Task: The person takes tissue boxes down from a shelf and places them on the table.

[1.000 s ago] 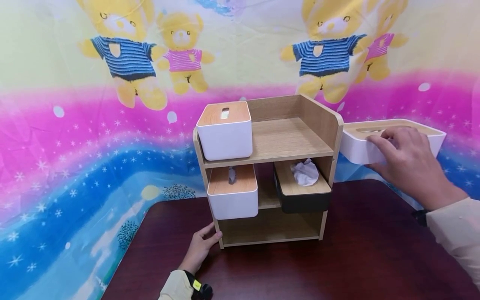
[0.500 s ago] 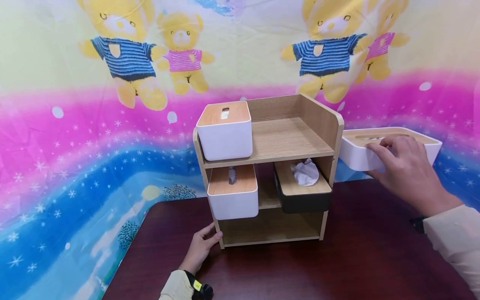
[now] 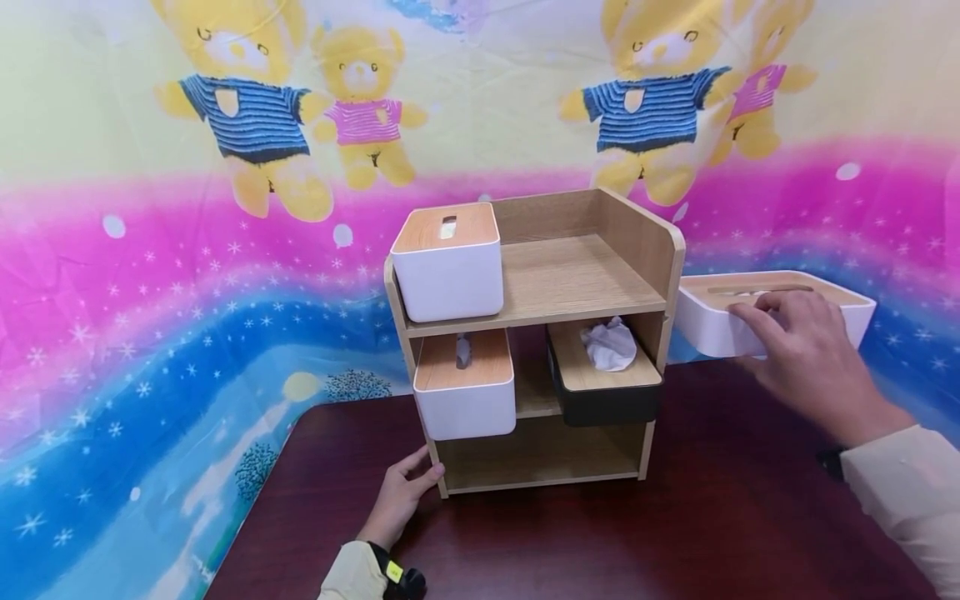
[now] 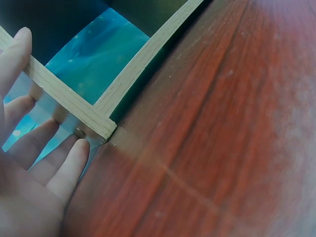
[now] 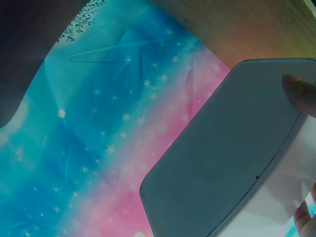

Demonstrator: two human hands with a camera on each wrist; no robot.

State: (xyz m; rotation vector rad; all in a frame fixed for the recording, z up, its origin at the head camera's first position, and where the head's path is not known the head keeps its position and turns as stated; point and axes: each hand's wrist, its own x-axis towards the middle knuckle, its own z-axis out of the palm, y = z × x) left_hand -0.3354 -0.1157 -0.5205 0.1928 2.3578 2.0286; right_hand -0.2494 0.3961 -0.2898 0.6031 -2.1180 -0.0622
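In the head view my right hand grips a long white tissue box with a wood-coloured lid, in the air just right of the wooden shelf. Tissue shows in its lid slot. The right wrist view has the box's broad shaded face, a digit pressed on it and fingertips at the other side. My left hand holds the shelf's lower left side panel: the thumb lies on its front edge, and in the left wrist view the fingers touch its outer face.
A white tissue box stands on the shelf's top left. On the middle level are another white tissue box at left and a black one with crumpled tissue at right, both jutting forward. The dark red table ends before a printed cloth.
My right hand has lowered the tissue box and brought it slightly left, closer to the table. The left hand and the shelf stay in place.
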